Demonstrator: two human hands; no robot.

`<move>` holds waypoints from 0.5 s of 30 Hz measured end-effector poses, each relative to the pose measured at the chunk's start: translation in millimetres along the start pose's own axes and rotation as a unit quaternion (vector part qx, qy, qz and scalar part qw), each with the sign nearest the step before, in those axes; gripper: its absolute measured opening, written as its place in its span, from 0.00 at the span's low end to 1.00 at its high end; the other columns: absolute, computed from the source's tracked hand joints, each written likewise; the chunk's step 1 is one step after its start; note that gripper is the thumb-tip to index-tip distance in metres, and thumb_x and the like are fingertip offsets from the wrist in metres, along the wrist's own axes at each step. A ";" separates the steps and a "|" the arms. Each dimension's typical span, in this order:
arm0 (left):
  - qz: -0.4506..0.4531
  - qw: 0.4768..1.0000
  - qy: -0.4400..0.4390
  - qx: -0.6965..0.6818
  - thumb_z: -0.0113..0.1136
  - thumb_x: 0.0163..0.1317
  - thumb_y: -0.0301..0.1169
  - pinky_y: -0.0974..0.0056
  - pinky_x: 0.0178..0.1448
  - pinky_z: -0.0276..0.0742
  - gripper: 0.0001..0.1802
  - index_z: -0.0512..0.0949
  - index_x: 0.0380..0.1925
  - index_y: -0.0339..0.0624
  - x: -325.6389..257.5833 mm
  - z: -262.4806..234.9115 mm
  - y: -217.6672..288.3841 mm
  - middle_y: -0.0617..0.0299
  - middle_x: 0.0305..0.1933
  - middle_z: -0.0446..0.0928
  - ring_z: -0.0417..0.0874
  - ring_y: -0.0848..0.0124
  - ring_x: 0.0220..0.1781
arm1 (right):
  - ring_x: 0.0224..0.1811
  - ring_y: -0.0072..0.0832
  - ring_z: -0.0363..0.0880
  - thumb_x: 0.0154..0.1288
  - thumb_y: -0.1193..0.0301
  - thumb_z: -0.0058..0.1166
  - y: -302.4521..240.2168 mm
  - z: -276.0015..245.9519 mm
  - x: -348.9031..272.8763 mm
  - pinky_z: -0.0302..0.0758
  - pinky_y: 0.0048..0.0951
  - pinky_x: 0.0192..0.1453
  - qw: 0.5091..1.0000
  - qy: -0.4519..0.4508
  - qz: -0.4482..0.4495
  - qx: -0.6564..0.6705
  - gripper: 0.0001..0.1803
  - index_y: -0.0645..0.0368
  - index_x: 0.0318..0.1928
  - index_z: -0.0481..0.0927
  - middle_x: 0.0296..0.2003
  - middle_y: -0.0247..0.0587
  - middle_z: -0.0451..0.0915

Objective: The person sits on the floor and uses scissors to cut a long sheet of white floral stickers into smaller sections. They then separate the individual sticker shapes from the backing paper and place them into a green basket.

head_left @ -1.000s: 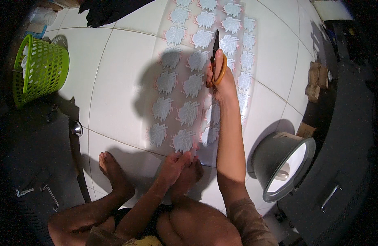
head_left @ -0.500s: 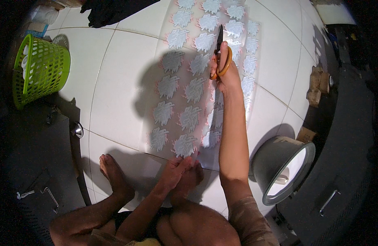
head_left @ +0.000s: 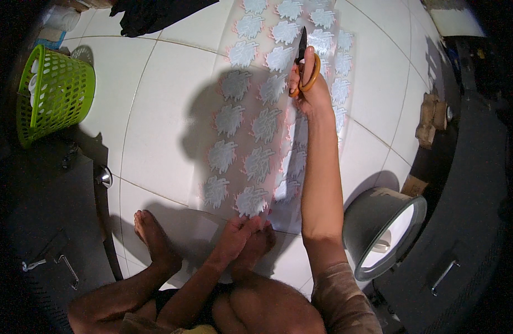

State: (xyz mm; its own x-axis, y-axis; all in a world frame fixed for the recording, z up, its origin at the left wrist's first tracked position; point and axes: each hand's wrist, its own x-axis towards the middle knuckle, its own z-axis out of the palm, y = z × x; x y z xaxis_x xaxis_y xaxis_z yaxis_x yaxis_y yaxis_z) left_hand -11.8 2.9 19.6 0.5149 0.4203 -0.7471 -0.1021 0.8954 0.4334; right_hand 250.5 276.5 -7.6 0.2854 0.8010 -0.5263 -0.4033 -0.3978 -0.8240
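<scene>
A long translucent sheet (head_left: pixel 256 106) printed with rows of pale blue-white, pink-edged splash shapes stretches away over the floor in front of me. My left hand (head_left: pixel 241 236) pinches its near edge, just above my foot. Far out along the sheet, my right hand (head_left: pixel 309 83) grips a pair of scissors (head_left: pixel 302 50) by its orange handles, the dark blades pointing away. The blades lie along the sheet between two columns of shapes; their exact opening is hard to see. Right of that line, more printed sheet (head_left: pixel 341 92) lies partly under my right forearm.
A green perforated basket (head_left: pixel 72 94) stands on the left, and a grey bucket (head_left: pixel 354 222) leans at the right with something white inside. Dark cabinets (head_left: pixel 56 222) flank both sides. Black cloth (head_left: pixel 156 14) lies at the far edge on white floor tiles (head_left: pixel 150 133).
My right hand has moved slightly farther away and to the right with the scissors, along the sheet. My left hand keeps its hold on the near edge.
</scene>
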 end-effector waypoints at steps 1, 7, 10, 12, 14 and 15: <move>-0.002 1.000 0.001 -0.009 0.51 0.78 0.35 0.62 0.66 0.75 0.19 0.77 0.60 0.33 -0.5 -0.3 -0.6 0.58 0.62 0.80 0.82 0.69 0.57 | 0.15 0.20 0.63 0.64 0.29 0.51 -1.6 0.2 1.9 0.60 0.22 0.21 1.000 -0.004 0.002 0.005 0.38 0.55 0.29 0.72 0.15 0.28 0.65; -0.026 0.999 0.010 -0.022 0.52 0.78 0.35 0.62 0.65 0.76 0.18 0.80 0.54 0.32 -2.0 -3.2 -7.3 0.58 0.63 0.80 0.82 0.70 0.57 | 0.16 0.19 0.63 0.62 0.29 0.54 -13.0 0.7 13.1 0.62 0.22 0.22 1.000 -0.001 0.006 0.001 0.38 0.56 0.30 0.73 0.17 0.27 0.66; -0.020 1.000 0.015 -0.017 0.52 0.78 0.35 0.62 0.65 0.76 0.18 0.80 0.54 0.31 -2.7 -2.6 -7.1 0.58 0.63 0.80 0.82 0.69 0.58 | 0.18 0.19 0.64 0.62 0.29 0.54 -16.9 0.0 20.4 0.63 0.20 0.23 1.000 -0.011 0.000 -0.007 0.38 0.55 0.30 0.74 0.18 0.27 0.67; -0.028 0.999 0.020 -0.009 0.52 0.78 0.35 0.63 0.65 0.76 0.18 0.80 0.55 0.31 -2.8 -1.7 -5.2 0.58 0.63 0.80 0.82 0.69 0.57 | 0.18 0.18 0.64 0.62 0.29 0.54 -18.4 -0.8 25.7 0.63 0.19 0.23 1.000 -0.011 -0.004 -0.009 0.37 0.55 0.30 0.74 0.19 0.26 0.67; -0.048 0.998 0.028 0.011 0.52 0.78 0.35 0.63 0.65 0.76 0.18 0.80 0.55 0.32 -4.4 -1.1 -2.7 0.58 0.63 0.79 0.83 0.69 0.57 | 0.18 0.17 0.64 0.62 0.29 0.55 -19.5 -1.5 31.4 0.63 0.18 0.23 1.000 -0.007 -0.008 -0.006 0.37 0.55 0.30 0.74 0.19 0.26 0.67; -0.041 0.999 0.026 0.010 0.53 0.77 0.35 0.63 0.65 0.76 0.18 0.80 0.55 0.32 -4.8 -0.6 -1.6 0.58 0.62 0.80 0.83 0.69 0.57 | 0.17 0.18 0.65 0.63 0.30 0.54 -20.2 -1.8 34.4 0.63 0.20 0.23 1.000 -0.011 -0.005 -0.001 0.37 0.55 0.31 0.73 0.18 0.27 0.67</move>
State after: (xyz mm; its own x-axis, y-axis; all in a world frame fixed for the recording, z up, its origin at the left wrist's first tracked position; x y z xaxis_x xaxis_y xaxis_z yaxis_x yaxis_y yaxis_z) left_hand -14.7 -0.5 22.2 0.4753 0.3540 -0.8055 -0.0446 0.9240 0.3798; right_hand 270.1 311.2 -9.4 0.2705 0.8149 -0.5126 -0.3980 -0.3902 -0.8303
